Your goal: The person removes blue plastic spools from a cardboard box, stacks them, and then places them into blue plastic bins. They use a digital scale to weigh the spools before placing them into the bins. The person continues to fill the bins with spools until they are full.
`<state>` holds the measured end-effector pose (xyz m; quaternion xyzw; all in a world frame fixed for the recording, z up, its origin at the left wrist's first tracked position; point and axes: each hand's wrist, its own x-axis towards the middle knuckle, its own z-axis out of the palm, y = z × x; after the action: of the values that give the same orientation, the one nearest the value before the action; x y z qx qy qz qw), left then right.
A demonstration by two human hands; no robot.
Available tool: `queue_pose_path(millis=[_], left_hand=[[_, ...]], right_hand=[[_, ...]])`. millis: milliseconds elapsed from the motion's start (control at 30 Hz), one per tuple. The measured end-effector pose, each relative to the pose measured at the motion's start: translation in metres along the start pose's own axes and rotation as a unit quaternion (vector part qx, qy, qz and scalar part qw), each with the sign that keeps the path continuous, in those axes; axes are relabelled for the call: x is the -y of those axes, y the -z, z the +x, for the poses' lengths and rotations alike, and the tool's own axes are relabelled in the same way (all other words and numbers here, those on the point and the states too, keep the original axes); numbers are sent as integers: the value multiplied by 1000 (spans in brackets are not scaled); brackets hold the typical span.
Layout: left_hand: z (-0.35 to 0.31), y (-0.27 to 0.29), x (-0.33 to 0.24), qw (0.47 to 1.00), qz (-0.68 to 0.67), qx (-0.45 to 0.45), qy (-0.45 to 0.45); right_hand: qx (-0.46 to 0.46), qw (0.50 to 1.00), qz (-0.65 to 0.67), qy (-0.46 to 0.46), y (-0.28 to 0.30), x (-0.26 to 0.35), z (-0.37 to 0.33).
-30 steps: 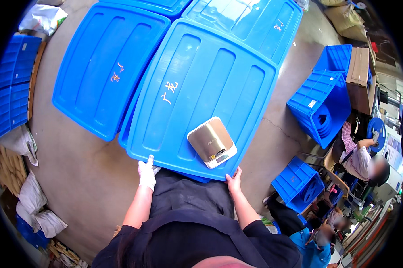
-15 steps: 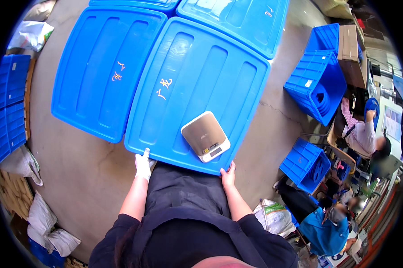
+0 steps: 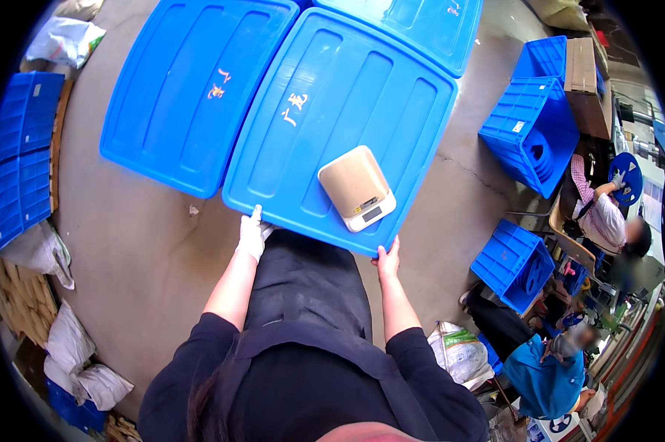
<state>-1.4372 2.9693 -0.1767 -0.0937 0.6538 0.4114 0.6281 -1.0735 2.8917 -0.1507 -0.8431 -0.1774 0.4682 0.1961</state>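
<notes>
A large blue plastic lid (image 3: 292, 169) lies in front of me, its near edge close to my body. My left hand (image 3: 252, 233), in a white glove, grips its near left corner with the thumb on top; the other fingers are mostly hidden. At the near right corner my bare right hand (image 3: 387, 259) is closed on the rim. A flat kitchen scale (image 3: 353, 183) with a tan metallic plate and a small display rests on the lid, towards its near right corner. What lies under the lid is hidden.
Another blue lid (image 3: 189, 103) adjoins on the left, and one more (image 3: 428, 29) beyond. Blue crates (image 3: 520, 129) stand to the right, near two seated people (image 3: 601, 221) (image 3: 542, 376). Stacked blue crates (image 3: 23, 184) and white sacks (image 3: 71, 331) line the left side.
The lids and the scale sit higher and slightly to the right in the view. Both hands keep their hold at the corners, arms stretched further forward. The scale stays on the lid.
</notes>
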Motion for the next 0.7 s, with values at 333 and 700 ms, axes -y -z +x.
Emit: queue_pose_path(millis=[333, 700], left_hand=[[56, 74, -135, 994, -49, -77, -66], [53, 102, -202, 997, -64, -43, 1]], right_hand=[[-122, 989, -40, 79, -3, -37, -78], [-86, 969, -146, 178, -144, 67, -196]])
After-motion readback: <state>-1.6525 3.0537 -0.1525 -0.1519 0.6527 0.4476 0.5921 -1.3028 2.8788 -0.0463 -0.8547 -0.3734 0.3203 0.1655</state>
